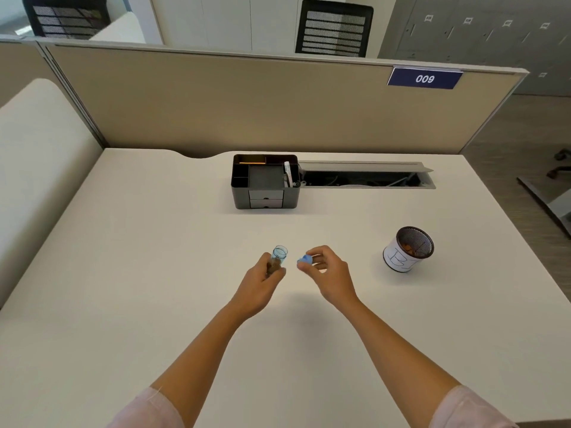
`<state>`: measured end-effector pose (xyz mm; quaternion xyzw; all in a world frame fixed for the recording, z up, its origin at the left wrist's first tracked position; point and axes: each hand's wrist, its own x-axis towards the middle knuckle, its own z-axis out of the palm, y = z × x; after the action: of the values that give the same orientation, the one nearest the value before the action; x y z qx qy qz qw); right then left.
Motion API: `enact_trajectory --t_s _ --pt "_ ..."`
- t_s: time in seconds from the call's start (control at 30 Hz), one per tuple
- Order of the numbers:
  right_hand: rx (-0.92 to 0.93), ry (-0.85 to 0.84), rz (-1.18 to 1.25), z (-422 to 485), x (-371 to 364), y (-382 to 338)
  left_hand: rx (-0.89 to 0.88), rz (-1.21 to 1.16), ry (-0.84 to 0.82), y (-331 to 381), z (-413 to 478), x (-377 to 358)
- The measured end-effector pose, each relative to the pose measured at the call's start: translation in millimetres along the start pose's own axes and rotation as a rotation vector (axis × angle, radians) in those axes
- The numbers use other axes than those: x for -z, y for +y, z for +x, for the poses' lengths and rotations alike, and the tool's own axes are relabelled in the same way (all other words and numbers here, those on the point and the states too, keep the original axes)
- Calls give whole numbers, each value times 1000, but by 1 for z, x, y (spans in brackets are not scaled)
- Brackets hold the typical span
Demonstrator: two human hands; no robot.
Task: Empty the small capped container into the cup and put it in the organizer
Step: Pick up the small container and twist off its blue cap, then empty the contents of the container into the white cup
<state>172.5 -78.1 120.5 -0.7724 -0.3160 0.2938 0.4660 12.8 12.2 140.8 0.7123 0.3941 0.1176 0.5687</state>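
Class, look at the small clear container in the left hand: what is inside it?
The uncapped container holds brownish contents low down; its upper part looks empty. The left hand covers the bottom, so the amount and kind cannot be told.

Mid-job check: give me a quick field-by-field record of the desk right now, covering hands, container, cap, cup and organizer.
left hand: holds the small container, upright, mouth open
container contents: brownish material in the lower part, not yet poured
right hand: pinches the blue cap, apart from the container
cup: black mesh with a white label, on the desk to the right of both hands, something brown inside
organizer: black, at the back of the desk, two small drawers shut
desk: white
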Motion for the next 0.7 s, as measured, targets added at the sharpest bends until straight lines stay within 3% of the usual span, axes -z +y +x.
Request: enact_trajectory --t_s 0.13,0.43,0.7 --pt "2 -50 -367 4 -8 24 -8 57 52 -11 -1 -3" --pt "83 -111 -738 4 -34 62 -60 95 77 -28 3 -7" --pt "10 -134 -706 -4 -36 70 -51 99 72 -36 4 -6"
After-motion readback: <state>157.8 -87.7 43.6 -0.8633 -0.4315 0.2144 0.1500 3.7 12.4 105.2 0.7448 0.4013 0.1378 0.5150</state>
